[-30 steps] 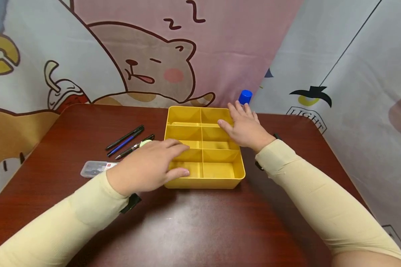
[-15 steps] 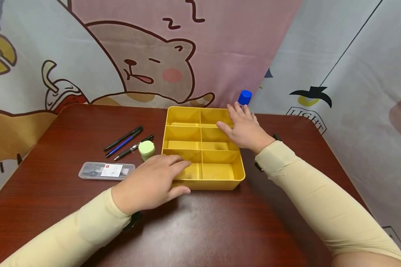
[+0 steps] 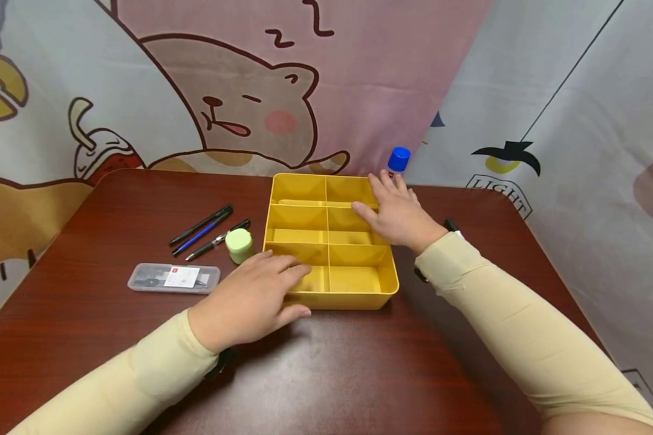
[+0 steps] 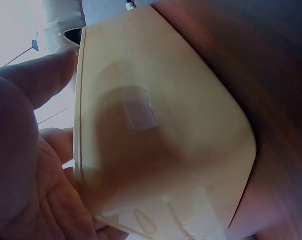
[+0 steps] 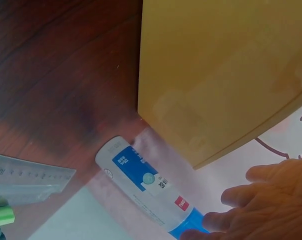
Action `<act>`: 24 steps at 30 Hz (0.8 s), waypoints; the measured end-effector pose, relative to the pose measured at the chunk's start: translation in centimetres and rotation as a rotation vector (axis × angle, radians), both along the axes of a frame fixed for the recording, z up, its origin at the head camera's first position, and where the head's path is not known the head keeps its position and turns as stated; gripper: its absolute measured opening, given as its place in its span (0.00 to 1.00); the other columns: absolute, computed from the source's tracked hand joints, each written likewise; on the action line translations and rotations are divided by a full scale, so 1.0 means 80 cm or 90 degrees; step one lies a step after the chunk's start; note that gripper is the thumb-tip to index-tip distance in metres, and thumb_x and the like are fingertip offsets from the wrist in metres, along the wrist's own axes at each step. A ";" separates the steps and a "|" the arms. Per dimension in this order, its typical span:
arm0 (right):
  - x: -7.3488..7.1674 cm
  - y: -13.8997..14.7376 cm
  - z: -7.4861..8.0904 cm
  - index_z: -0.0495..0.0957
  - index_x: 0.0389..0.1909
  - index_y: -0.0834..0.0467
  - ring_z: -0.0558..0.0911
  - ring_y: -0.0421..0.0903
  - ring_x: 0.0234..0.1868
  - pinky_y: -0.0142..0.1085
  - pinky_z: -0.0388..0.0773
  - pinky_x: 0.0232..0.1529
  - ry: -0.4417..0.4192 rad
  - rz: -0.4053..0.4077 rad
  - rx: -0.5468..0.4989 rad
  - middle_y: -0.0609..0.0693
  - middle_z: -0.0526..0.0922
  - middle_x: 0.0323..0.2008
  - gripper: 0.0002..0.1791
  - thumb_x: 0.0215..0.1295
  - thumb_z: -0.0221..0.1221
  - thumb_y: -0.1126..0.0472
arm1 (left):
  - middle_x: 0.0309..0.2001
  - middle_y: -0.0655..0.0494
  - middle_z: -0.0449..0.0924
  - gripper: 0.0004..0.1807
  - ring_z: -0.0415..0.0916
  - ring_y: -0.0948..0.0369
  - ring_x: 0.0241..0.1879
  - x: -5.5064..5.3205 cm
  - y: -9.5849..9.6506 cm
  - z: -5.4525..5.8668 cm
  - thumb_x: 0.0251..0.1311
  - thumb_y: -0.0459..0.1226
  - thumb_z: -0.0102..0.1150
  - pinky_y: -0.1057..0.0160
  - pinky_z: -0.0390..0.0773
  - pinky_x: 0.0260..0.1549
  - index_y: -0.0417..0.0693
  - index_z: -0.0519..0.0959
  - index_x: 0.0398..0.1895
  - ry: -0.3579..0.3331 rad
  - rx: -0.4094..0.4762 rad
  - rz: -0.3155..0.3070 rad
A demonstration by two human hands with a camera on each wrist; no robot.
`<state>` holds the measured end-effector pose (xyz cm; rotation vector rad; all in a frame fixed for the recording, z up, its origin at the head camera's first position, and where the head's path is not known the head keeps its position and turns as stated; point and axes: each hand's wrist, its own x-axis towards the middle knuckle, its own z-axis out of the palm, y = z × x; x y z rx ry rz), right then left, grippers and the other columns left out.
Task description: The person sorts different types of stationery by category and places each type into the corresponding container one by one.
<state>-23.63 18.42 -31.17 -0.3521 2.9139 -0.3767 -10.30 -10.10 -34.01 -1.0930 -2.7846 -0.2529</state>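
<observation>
A yellow divided box stands on the dark wooden table, its visible compartments bare. My left hand rests at its near left corner, fingers spread loosely over the rim and thumb in front of the near wall. In the left wrist view, that hand lies along the rim beside the box wall. My right hand reaches along the far right side, fingers extended, thumb over the rim. Just past its fingertips stands a white bottle with a blue cap, partly covered by them in the head view.
Left of the box lie several pens, a pale green squarish lidded pot and a clear plastic case with a white label. A transparent ruler and a green-ended marker show in the right wrist view. A patterned cloth hangs behind.
My left hand has come nearer to me, from over the front left compartment to the near corner, uncovering the green pot and the clear case. My right hand has dropped back slightly.
</observation>
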 end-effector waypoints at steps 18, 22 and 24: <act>0.017 -0.007 -0.001 0.42 0.86 0.57 0.38 0.68 0.85 0.64 0.43 0.81 -0.032 0.022 0.005 0.61 0.37 0.86 0.51 0.77 0.44 0.29 | 0.27 0.63 0.76 0.14 0.81 0.62 0.30 -0.003 0.010 -0.021 0.62 0.48 0.72 0.56 0.72 0.43 0.55 0.76 0.31 0.050 -0.005 -0.015; 0.018 -0.007 -0.002 0.43 0.86 0.58 0.40 0.67 0.86 0.63 0.43 0.81 -0.026 0.020 0.001 0.62 0.39 0.86 0.50 0.78 0.44 0.30 | 0.21 0.65 0.75 0.17 0.78 0.62 0.23 -0.005 0.011 -0.026 0.58 0.47 0.74 0.58 0.66 0.33 0.56 0.73 0.25 0.072 -0.001 -0.025; 0.017 -0.007 -0.002 0.44 0.85 0.59 0.41 0.66 0.86 0.62 0.43 0.82 -0.021 0.018 -0.003 0.62 0.41 0.86 0.50 0.78 0.45 0.31 | 0.19 0.65 0.75 0.18 0.76 0.63 0.20 -0.007 0.011 -0.028 0.56 0.47 0.75 0.59 0.63 0.30 0.57 0.73 0.24 0.086 -0.002 -0.031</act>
